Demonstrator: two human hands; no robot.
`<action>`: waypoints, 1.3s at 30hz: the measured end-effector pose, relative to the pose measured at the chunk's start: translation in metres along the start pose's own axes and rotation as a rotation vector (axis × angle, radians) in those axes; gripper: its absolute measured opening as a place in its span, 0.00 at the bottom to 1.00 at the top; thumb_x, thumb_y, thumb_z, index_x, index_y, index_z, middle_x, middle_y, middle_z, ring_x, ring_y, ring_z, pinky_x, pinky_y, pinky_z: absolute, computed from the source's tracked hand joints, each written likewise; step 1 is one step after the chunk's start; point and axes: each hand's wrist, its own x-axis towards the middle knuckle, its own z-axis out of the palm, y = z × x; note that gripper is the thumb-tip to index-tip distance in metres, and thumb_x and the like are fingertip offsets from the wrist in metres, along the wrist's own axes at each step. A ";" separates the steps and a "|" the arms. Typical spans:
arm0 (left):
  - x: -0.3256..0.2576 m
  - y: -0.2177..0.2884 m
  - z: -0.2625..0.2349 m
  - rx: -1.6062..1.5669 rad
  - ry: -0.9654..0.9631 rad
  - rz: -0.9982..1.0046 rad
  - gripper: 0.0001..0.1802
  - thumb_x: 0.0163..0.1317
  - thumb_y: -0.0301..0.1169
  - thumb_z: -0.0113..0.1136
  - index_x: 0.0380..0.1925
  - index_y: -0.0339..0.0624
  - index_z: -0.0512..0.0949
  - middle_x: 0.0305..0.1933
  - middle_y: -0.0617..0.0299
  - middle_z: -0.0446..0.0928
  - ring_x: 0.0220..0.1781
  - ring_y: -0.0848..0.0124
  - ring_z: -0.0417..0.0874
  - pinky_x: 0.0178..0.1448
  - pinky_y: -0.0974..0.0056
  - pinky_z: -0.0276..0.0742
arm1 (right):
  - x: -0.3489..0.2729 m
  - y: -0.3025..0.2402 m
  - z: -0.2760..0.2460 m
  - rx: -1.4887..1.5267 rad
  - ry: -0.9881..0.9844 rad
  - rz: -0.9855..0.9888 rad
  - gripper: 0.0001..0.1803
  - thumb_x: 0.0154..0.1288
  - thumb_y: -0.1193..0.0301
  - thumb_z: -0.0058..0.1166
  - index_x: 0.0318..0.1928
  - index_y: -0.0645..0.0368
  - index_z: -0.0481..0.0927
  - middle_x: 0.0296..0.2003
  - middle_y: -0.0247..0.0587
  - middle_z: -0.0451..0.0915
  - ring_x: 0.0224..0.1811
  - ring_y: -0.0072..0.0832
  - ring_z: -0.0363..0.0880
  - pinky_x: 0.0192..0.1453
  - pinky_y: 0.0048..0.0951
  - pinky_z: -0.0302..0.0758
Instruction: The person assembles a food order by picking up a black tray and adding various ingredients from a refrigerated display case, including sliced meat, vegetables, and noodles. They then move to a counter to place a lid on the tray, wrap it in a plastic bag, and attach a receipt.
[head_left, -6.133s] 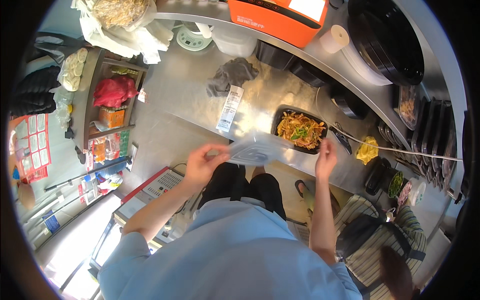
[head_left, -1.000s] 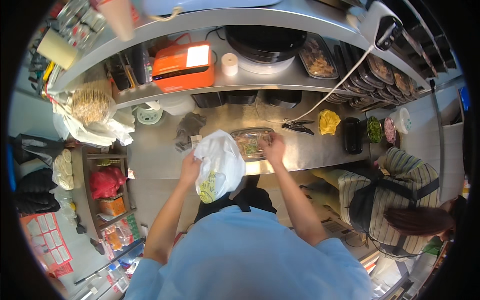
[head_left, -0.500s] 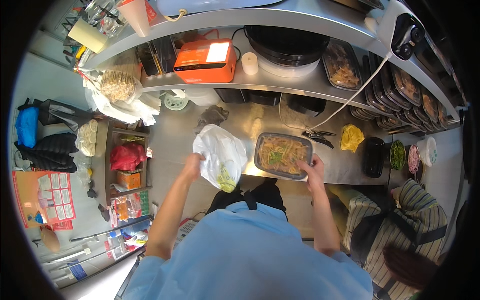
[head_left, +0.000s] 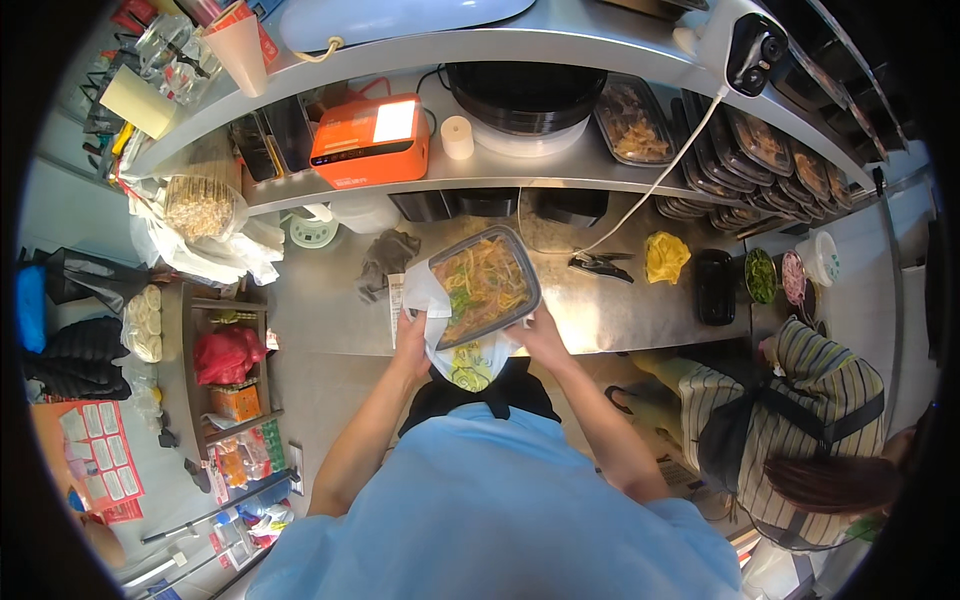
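Two hands hold the load above the near edge of the stainless steel counter [head_left: 640, 300]. The right hand [head_left: 540, 335] is closed on the near right corner of the clear-lidded rectangular plastic food container [head_left: 485, 285]. The left hand [head_left: 410, 345] grips the white thin plastic carrier bag [head_left: 462, 360] at its left side, with the bag bunched beneath and around the tilted container.

Handling, as judged: the container is moderately heavy with its filling, semi-rigid, and smooth, so it may slip; it is best held at opposite corners or under the base and kept level to avoid leakage. The bag is light, limp and easily torn; hold it by the mouth edge.

Appearance: the container shows brownish noodles with green pieces through the lid. The bag carries a green and yellow print. A grey cloth [head_left: 385, 262] lies on the counter to the far left.
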 end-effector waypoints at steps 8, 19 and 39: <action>0.015 0.019 -0.037 0.602 -0.061 0.093 0.30 0.60 0.25 0.62 0.63 0.43 0.65 0.55 0.60 0.75 0.53 0.69 0.78 0.56 0.65 0.75 | 0.058 0.053 -0.013 -0.093 0.273 -0.012 0.11 0.53 0.77 0.63 0.40 0.63 0.84 0.26 0.40 0.80 0.25 0.26 0.76 0.31 0.28 0.74; 0.062 -0.096 -0.051 0.480 0.340 0.000 0.38 0.55 0.25 0.62 0.67 0.46 0.60 0.57 0.51 0.74 0.58 0.57 0.77 0.62 0.59 0.72 | 0.056 0.065 -0.022 -0.647 0.143 -0.007 0.05 0.54 0.76 0.50 0.29 0.63 0.78 0.24 0.51 0.81 0.31 0.42 0.83 0.38 0.40 0.76; 0.060 0.093 -0.059 0.977 0.098 0.074 0.42 0.46 0.34 0.74 0.63 0.43 0.67 0.61 0.48 0.72 0.66 0.57 0.70 0.62 0.59 0.70 | 0.021 -0.091 -0.011 -0.089 0.234 -0.118 0.17 0.65 0.71 0.59 0.52 0.63 0.75 0.40 0.39 0.77 0.44 0.27 0.77 0.53 0.28 0.73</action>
